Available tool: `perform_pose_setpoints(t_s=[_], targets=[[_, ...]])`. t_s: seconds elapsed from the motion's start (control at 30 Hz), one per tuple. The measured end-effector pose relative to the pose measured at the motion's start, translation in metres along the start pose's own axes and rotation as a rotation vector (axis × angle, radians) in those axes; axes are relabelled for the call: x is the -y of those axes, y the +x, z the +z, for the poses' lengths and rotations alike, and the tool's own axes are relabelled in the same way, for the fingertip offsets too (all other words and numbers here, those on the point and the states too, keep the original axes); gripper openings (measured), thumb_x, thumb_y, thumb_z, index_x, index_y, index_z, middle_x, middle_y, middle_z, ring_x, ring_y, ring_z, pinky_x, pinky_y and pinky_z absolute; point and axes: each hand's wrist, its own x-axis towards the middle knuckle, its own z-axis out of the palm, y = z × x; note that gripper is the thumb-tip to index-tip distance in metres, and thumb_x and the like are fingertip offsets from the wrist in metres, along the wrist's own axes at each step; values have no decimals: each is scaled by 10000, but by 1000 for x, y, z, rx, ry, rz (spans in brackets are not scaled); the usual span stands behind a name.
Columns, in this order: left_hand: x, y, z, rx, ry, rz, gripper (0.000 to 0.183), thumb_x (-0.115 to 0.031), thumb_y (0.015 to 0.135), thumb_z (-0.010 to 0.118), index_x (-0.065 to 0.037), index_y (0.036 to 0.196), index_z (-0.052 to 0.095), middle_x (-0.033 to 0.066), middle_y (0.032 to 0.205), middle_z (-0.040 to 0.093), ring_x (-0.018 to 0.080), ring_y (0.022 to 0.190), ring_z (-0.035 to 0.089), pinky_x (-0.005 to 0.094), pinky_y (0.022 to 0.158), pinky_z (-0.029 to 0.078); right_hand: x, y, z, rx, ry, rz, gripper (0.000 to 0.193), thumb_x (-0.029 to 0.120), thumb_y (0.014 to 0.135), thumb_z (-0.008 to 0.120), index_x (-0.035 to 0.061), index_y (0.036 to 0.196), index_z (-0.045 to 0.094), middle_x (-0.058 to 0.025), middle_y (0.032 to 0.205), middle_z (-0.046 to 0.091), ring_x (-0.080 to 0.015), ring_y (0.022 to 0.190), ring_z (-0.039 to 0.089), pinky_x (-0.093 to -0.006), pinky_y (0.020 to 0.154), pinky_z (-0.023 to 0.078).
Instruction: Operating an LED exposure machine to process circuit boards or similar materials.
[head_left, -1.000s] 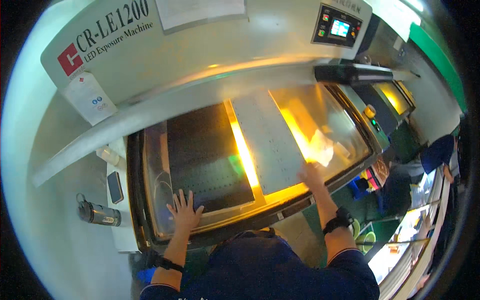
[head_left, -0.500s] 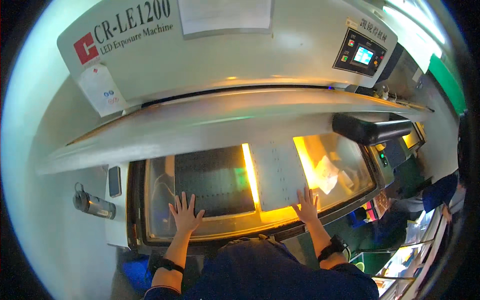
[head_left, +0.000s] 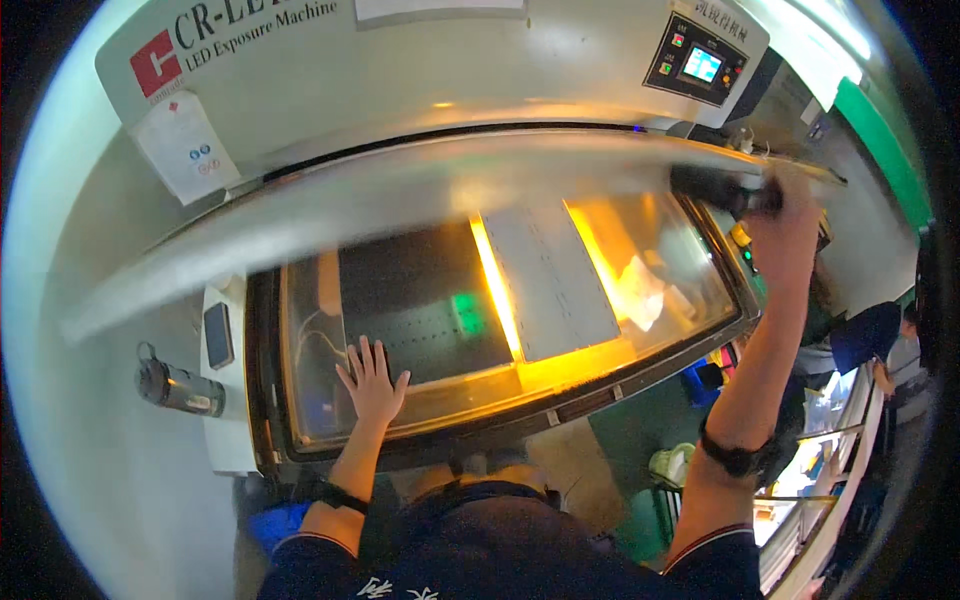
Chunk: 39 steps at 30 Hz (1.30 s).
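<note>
My left hand (head_left: 375, 385) lies flat with fingers spread at the near edge of a dark panel (head_left: 420, 300) dotted with small marks. This panel rests on the glass bed (head_left: 470, 400) of an exposure machine. Beside it, to the right, lies a pale grey panel (head_left: 550, 285), with glowing yellow strips around it. My right hand (head_left: 787, 205) is up at the right end of the raised lid (head_left: 400, 205), closed round its black handle (head_left: 720, 188). Motion smears the lid and handle, and the right fingers show poorly.
A phone (head_left: 218, 335) and a dark bottle (head_left: 180, 385) sit left of the bed. A crumpled pale sheet (head_left: 638, 293) lies at the bed's right. The machine's control screen (head_left: 703, 66) is lit. Another person (head_left: 862, 338) is at the far right, by a rack.
My right hand has left the pale panel's near edge and gone up to the lid handle. The lid has risen, uncovering more of the panels. My left hand stays on the dark panel.
</note>
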Motion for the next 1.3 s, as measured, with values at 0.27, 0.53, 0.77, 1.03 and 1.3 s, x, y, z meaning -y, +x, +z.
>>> perform_pose_setpoints(t_s=[0.27, 0.53, 0.77, 1.03, 1.3], targets=[[-99, -95, -55, 678, -737, 540, 688, -447, 914, 566, 28, 1388, 412, 302, 1416, 424, 436, 1319, 422, 505, 1082, 366, -20, -222, 15, 621, 27, -116, 231, 188, 576, 807, 112, 672, 611, -115, 703, 590, -347, 727, 581, -441, 693, 447], [-175, -45, -16, 888, -762, 822, 570, -390, 965, 542, -132, 1456, 412, 173, 1478, 426, 307, 1375, 386, 406, 1152, 278, -49, -413, 136, 1143, -54, -216, 461, 580, 655, 757, 131, 757, 743, -111, 717, 689, -305, 718, 688, -430, 706, 531], [-167, 37, 2, 268, -232, -196, 721, -626, 946, 350, -191, 1518, 297, 69, 1621, 117, 461, 1456, 62, 705, 1111, 57, -57, -439, 147, 1293, 60, -214, 437, 526, 703, 754, 100, 796, 725, -106, 788, 695, -294, 810, 679, -454, 764, 505], [-179, 46, 16, 129, 141, -176, 707, -574, 949, 388, -226, 1544, 231, 77, 1620, 130, 435, 1466, 76, 691, 1120, 44, -71, -440, 125, 1211, 1277, 350, 313, 314, 831, 687, 107, 1063, 660, -132, 954, 678, -320, 961, 647, -422, 858, 501], [-162, 44, 30, 116, 151, -216, 706, -553, 928, 448, -231, 1532, 273, 66, 1617, 157, 434, 1466, 86, 684, 1120, 40, -167, -448, 280, 1052, 723, 231, 203, 212, 851, 622, 72, 985, 682, -151, 969, 688, -354, 927, 655, -444, 799, 529]])
